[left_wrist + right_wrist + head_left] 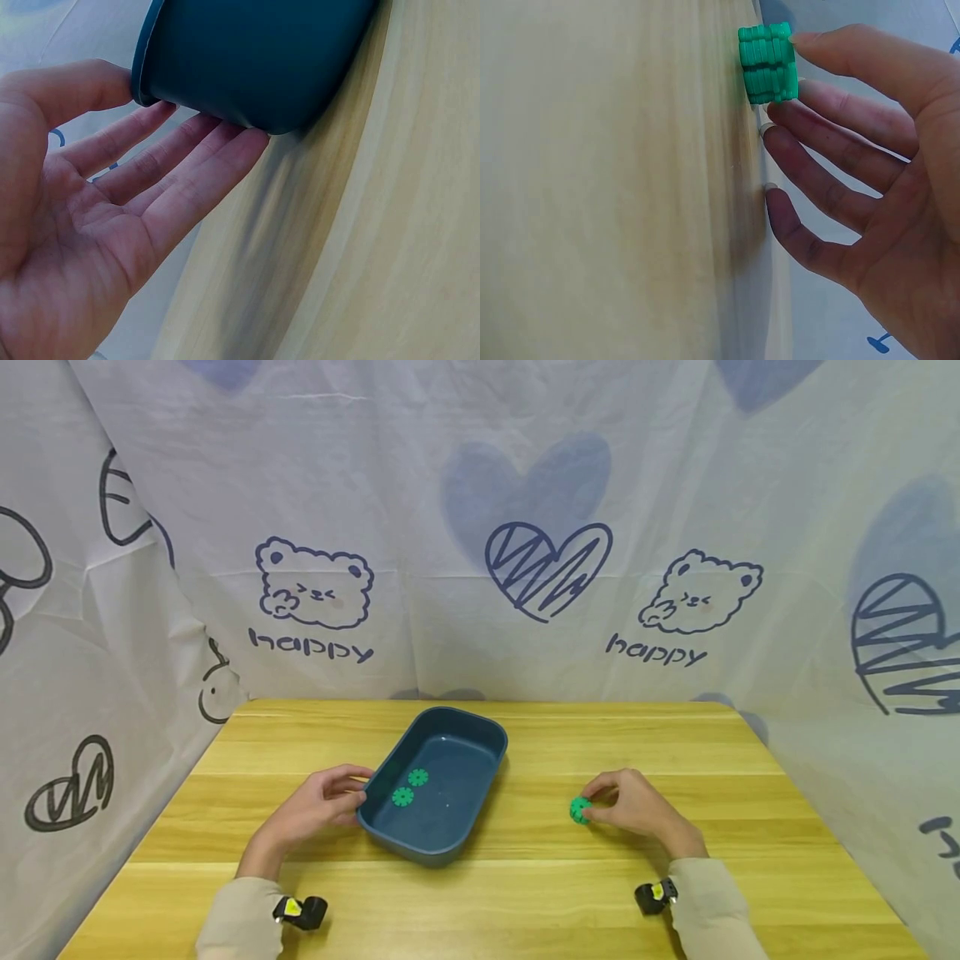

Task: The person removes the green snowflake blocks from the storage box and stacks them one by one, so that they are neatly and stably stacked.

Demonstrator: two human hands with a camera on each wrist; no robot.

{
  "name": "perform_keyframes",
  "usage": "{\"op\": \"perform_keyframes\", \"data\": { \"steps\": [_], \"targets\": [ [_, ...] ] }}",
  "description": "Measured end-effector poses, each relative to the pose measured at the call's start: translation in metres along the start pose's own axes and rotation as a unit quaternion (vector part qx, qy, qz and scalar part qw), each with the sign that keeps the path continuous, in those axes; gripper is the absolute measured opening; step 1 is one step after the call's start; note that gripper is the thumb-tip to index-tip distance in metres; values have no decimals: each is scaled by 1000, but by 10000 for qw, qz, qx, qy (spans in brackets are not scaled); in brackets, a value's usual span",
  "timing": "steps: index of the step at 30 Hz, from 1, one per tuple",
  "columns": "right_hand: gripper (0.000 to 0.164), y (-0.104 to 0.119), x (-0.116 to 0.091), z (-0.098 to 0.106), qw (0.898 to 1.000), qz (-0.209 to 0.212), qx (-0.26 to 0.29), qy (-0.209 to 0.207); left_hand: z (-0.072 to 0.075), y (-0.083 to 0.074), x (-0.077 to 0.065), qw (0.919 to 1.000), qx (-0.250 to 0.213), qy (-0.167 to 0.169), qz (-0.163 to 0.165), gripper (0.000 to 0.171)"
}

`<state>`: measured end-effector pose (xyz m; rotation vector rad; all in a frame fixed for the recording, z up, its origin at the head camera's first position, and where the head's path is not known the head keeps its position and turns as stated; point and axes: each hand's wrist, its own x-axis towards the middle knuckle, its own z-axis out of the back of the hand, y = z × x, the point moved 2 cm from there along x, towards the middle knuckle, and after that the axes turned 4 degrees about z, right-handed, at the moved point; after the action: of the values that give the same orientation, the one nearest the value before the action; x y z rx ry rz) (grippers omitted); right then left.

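A dark blue plastic bin (430, 811) stands left of centre on the wooden table. Inside it, two flat green notched discs (417, 777) lie near the left wall. My left hand (321, 803) holds the bin's left side. In the left wrist view its thumb meets the rim and its long fingers (199, 180) lie against the outer wall. To the right of the bin, my right hand (633, 806) pinches a small stack of green notched discs (769, 64) between thumb and forefinger, close over the table. The other fingers of that hand are spread and bent below the stack.
The light wooden table (517, 910) ends at a far edge just behind the bin. A white cloth (450, 635) with printed bears and hearts hangs behind it and along both sides. Black wrist cameras (303, 912) sit on both sleeves.
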<state>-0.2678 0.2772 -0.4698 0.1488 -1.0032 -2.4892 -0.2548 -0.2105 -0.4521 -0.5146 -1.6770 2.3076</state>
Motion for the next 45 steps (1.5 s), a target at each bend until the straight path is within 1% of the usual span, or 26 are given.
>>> {"op": "perform_keyframes", "data": {
  "steps": [5, 7, 11, 15, 19, 26, 31, 37, 45],
  "targets": [
    [27, 2, 0, 3, 10000, -10, -12, -9, 0, 0, 0, 10000, 12, -35, 18, 50],
    [30, 4, 1, 6, 9999, -41, -80, -89, 0, -1, 1, 10000, 20, -40, 21, 50],
    [31, 14, 5, 11, 9992, 42, -259, -301, -1, -3, 2, 10000, 60, -57, 6, 48],
    [29, 31, 15, 14, 9983, 305, -414, -279, -1, -4, 3, 10000, 59, -59, -15, 47],
    [27, 50, 29, 12, 9967, 653, -460, -174, 0, -4, 3, 10000, 40, -56, -2, 47],
    [25, 82, 54, -4, 9922, 1180, -406, 28, -1, -2, 3, 9999, 91, -78, 19, 47],
    [26, 102, 72, -18, 9872, 1518, -461, 181, -1, 0, 2, 10000, 14, -75, 53, 48],
    [22, 120, 89, -37, 9830, 1752, -425, 357, -1, 1, 2, 10000, 19, -58, 55, 48],
    [23, 135, 111, -61, 9796, 1853, -450, 629, -1, 1, 1, 10000, -14, -43, 41, 49]
  ]
}}
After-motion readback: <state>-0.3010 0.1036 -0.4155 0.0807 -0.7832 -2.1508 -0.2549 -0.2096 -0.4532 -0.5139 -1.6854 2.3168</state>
